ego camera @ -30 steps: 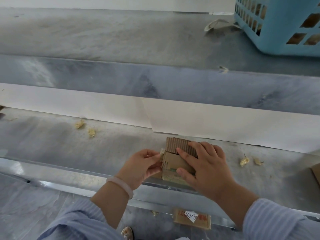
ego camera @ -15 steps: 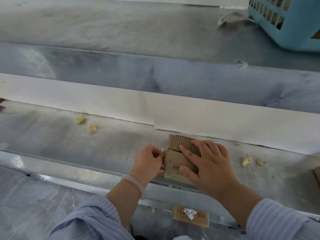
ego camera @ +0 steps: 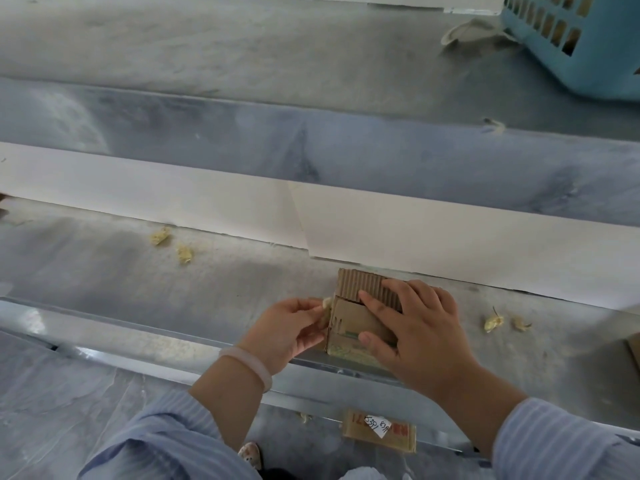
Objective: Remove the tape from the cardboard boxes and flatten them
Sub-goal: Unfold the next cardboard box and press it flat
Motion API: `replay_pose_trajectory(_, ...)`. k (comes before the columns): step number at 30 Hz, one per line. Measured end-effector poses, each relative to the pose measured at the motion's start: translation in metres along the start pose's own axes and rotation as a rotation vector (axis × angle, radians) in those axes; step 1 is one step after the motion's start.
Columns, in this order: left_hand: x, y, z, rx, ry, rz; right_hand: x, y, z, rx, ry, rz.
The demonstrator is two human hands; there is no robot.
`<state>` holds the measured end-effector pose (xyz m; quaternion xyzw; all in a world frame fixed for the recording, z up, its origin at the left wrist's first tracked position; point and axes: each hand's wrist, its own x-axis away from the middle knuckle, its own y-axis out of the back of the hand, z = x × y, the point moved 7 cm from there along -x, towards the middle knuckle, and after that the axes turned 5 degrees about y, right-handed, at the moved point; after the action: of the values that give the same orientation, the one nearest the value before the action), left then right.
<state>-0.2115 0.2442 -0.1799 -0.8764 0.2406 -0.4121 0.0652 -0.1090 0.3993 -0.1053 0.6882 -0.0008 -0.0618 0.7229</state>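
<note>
Small cardboard box (ego camera: 348, 323) sits on the metal bench (ego camera: 104, 282), close to its front edge and just in front of the white strip (ego camera: 450, 237) behind it. Its corrugated flap (ego camera: 360, 284) is at the far side. My right hand (ego camera: 420, 329) lies on top of the box, fingers fairly straight and spread, pressing down; forefinger on the flap, thumb on the near printed face. My left hand (ego camera: 289, 327) is at the box's left edge, fingertips curled together and pinching a bit of pale tape (ego camera: 326, 306) there. A pale bracelet (ego camera: 247, 365) is on that wrist.

Tape scraps (ego camera: 162, 235) lie well left on the bench, more scraps (ego camera: 493, 322) near the right. A flat carton (ego camera: 398, 441) with a white handwritten label is down below the bench edge. A blue basket (ego camera: 588, 53) sits on the upper shelf, top right.
</note>
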Motion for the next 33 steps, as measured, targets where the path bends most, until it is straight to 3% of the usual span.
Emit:
replay_pose_trajectory(3, -0.001, -0.009, -0.002, 0.006, 0.030, 0.087, 0.000, 0.001, 0.000, 0.000, -0.001, -0.013)
replay_pose_trajectory(5, 0.000, -0.010, -0.008, -0.211, 0.000, 0.088, 0.001, 0.001, 0.001, 0.004, 0.004, -0.023)
replay_pose_trajectory(7, -0.002, -0.009, -0.015, -0.487, -0.074, 0.001, 0.001, 0.002, 0.001, 0.006, 0.010, -0.025)
replay_pose_trajectory(9, -0.005, -0.007, -0.017, -0.616, -0.136, -0.112, 0.001, 0.001, 0.001, 0.008, 0.013, -0.014)
replay_pose_trajectory(18, -0.015, 0.024, -0.004, -0.573, -0.186, -0.474, 0.001, 0.001, 0.000, -0.001, 0.022, 0.004)
replay_pose_trajectory(29, -0.015, 0.049, -0.059, -0.483, -0.332, -0.490, 0.000, 0.001, -0.002, -0.018, 0.026, 0.018)
replay_pose_trajectory(33, -0.017, 0.037, -0.071, -0.557, -0.336, -0.412, 0.000, 0.007, -0.010, -0.219, 0.003, -0.006)
